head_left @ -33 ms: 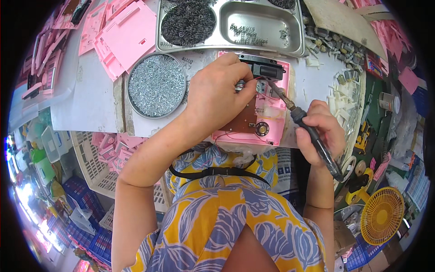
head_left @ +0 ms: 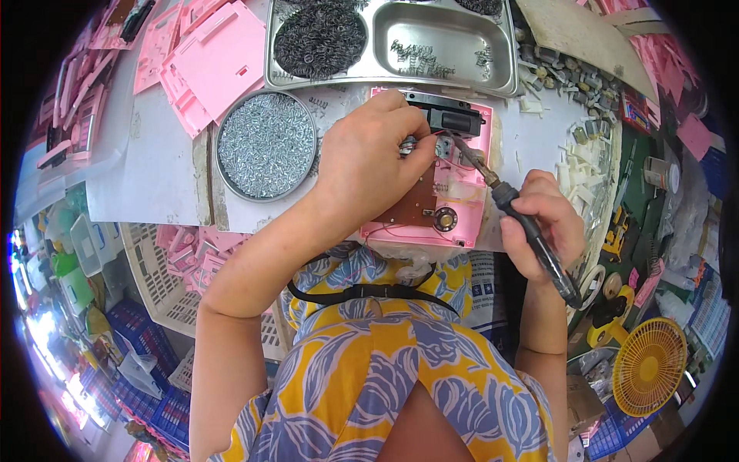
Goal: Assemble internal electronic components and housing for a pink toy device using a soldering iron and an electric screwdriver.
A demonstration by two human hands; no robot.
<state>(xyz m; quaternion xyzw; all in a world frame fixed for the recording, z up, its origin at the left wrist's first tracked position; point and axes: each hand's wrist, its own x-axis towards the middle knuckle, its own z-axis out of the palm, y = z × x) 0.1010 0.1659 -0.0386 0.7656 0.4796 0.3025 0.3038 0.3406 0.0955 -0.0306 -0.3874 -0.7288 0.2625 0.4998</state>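
Note:
My right hand (head_left: 548,223) is closed round the black handle of a soldering iron (head_left: 531,231), whose metal tip points up and left into a pink plastic housing (head_left: 469,214). The tip is near a small metal part (head_left: 444,146) just below a black plastic assembly (head_left: 456,120). Over the housing's left side, my left hand (head_left: 371,154) pinches with thumb and forefinger; a thin red wire (head_left: 439,132) shows at the fingertips. Inside the housing lie a brown board (head_left: 409,206), a round black dial-like part (head_left: 445,219) and a spring. The left hand hides the housing's upper left.
A round tin of small screws (head_left: 265,145) stands left of my hand. Behind is a metal tray (head_left: 443,81) with springs. Pink panels (head_left: 215,65) lie far left, small motors and white parts (head_left: 577,165) at right. A white basket (head_left: 165,289) and yellow fan (head_left: 650,366) sit lower.

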